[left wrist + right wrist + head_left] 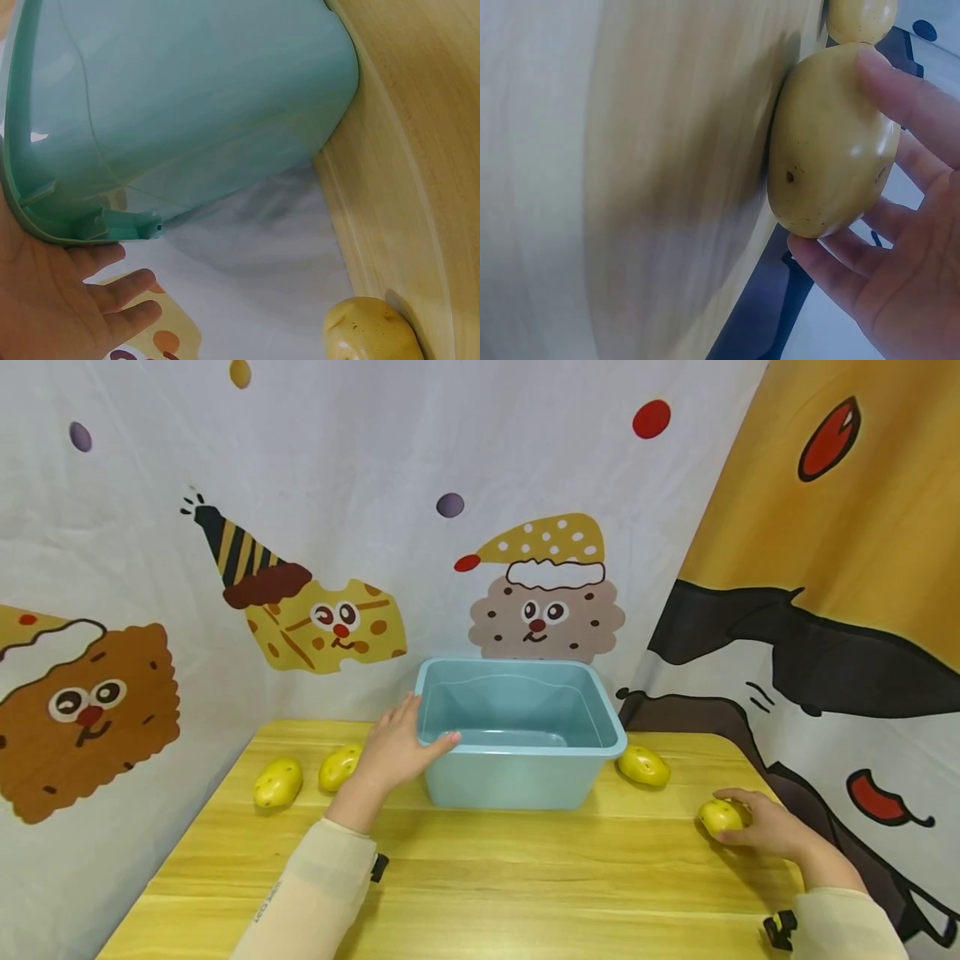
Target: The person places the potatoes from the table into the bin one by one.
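Head view: a light teal plastic bin, rectangular with rounded corners and a flared rim, is seen standing at the back middle of a pale wood-grain table. The bin's left rim corner is gripped by the left hand, thumb hooked over the front edge, fingers laid along the side wall. A smooth, glossy yellow potato is covered by the right hand near the table's right edge; fingers are curled round it while it rests on the wood. A second potato is seen just right of the bin, well apart from that hand. Two more potatoes are seen left of the bin, the nearer one just beside the left wrist. Printed fabric backdrop with cartoon biscuit figures is hung behind.

Left wrist view: the bin's smooth, slightly shiny outer wall and moulded rim underside are shown. The palm is pressed under the rim; the visible fingers are fairly straight, the thumb is out of view. One potato is seen lying on the table edge.

Right wrist view: the held potato is shown oval, waxy, with small dark specks, touching the table. Fingers are wrapped over its top and underside. Another potato is glimpsed beyond it.
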{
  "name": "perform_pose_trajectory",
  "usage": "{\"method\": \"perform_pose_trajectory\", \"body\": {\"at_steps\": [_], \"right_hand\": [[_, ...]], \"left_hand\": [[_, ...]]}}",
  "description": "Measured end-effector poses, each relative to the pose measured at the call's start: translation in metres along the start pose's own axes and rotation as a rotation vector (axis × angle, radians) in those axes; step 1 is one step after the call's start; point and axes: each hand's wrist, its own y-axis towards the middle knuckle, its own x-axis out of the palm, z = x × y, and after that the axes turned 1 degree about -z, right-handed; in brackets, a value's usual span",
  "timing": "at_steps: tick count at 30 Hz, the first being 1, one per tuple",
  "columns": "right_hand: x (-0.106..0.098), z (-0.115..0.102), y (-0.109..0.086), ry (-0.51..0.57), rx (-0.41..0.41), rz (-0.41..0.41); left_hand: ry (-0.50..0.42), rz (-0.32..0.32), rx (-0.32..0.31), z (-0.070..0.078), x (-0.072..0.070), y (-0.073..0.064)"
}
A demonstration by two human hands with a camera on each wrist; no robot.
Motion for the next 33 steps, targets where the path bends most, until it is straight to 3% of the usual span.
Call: {"method": "perform_pose_trajectory", "body": {"at_steps": [22, 33], "right_hand": [[0.0, 0.0, 0.002, 0.028, 0.115, -0.041], [-0.004, -0.01, -0.002, 0.039, 0.11, -0.035]], "left_hand": [[0.017, 0.005, 0.005, -0.003, 0.003, 0.0], [0.007, 0.003, -0.001, -0.001, 0.003, 0.001]]}}
